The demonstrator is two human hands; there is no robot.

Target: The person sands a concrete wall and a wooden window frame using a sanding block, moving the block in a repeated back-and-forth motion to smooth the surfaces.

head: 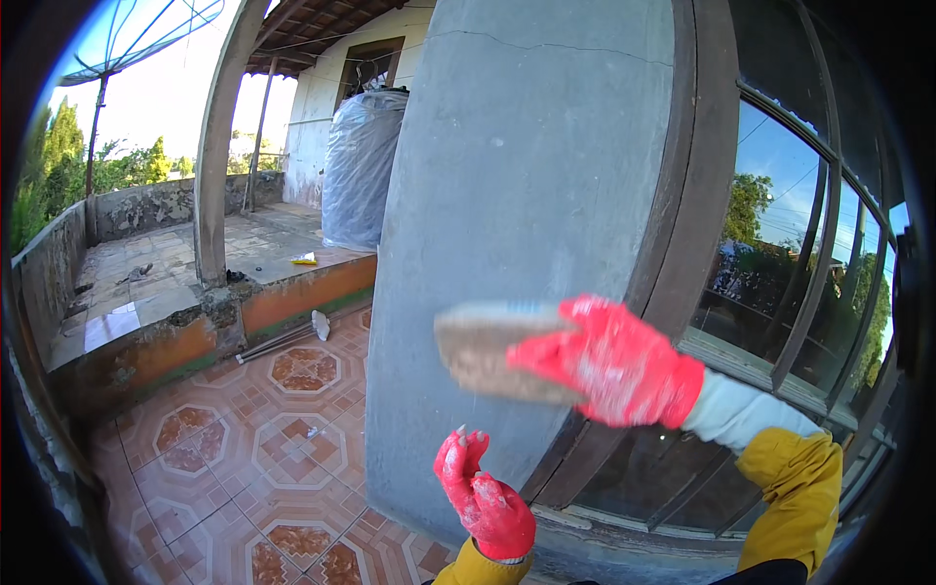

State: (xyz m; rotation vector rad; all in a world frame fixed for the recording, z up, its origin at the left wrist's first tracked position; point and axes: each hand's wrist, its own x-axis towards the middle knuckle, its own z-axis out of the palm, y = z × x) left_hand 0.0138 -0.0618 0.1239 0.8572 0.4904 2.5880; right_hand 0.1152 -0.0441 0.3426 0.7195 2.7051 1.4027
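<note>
My right hand (621, 362), in a red glove dusted with white, grips a blurred brown block (497, 358) with a pale upper edge, perhaps a float or a sponge. The block is against or just in front of the grey plastered wall (534, 183); contact cannot be told. Lower down, my left hand (486, 493) wears a matching red glove with pale material on its fingertips. Its fingers are curled and apart, with nothing seen between them, near the wall's lower part.
A wooden frame (702, 168) and glass windows (775, 241) border the wall at right. At left are patterned floor tiles (300, 453), a raised ledge (307, 292), a concrete post (219, 146), a plastic-wrapped object (362, 168) and a long tool (285, 338) on the floor.
</note>
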